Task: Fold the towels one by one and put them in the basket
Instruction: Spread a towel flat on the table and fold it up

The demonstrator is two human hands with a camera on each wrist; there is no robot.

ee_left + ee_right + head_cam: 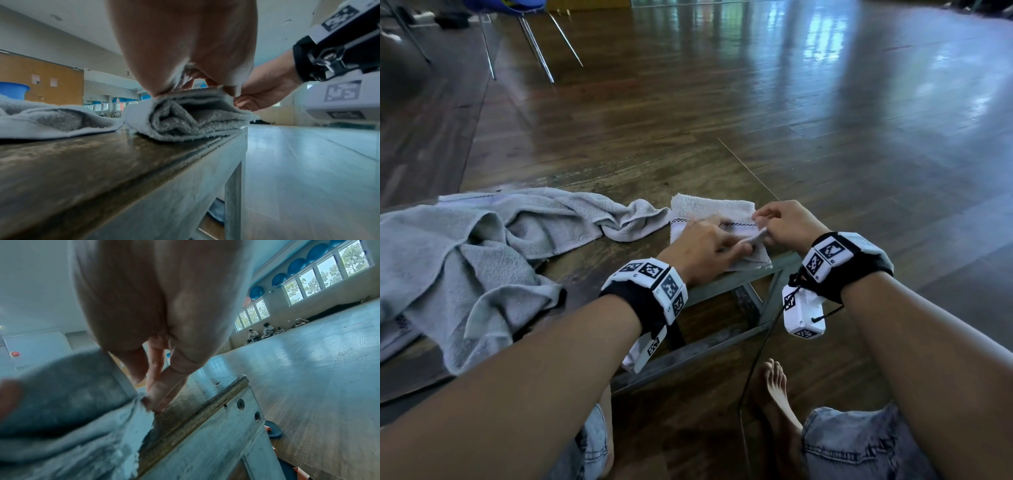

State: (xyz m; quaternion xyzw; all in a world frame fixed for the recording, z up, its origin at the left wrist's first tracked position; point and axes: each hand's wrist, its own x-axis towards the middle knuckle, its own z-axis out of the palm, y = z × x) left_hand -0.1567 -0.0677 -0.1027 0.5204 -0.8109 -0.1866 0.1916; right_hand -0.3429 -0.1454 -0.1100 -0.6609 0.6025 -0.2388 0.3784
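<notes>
A small grey towel [710,209] lies folded into a thick pad at the near right corner of the table [619,164]. My left hand [739,245] rests on top of it and pinches the raised white hem of the top layer. My right hand [762,228] pinches the same hem at the pad's right corner. In the left wrist view the folded towel [185,120] shows several stacked layers under my left hand [185,65], and my right hand [265,94] grips its right corner. In the right wrist view my right hand's fingers [156,382] reach down to the towel [72,402]. No basket is in view.
A heap of loose grey towels [482,246] covers the table's left side, close to the folded one. The table's metal frame [722,284] runs just below my wrists. Chair legs [537,48] stand beyond the table on the wooden floor [859,120]. A blue tub [12,91] sits far left.
</notes>
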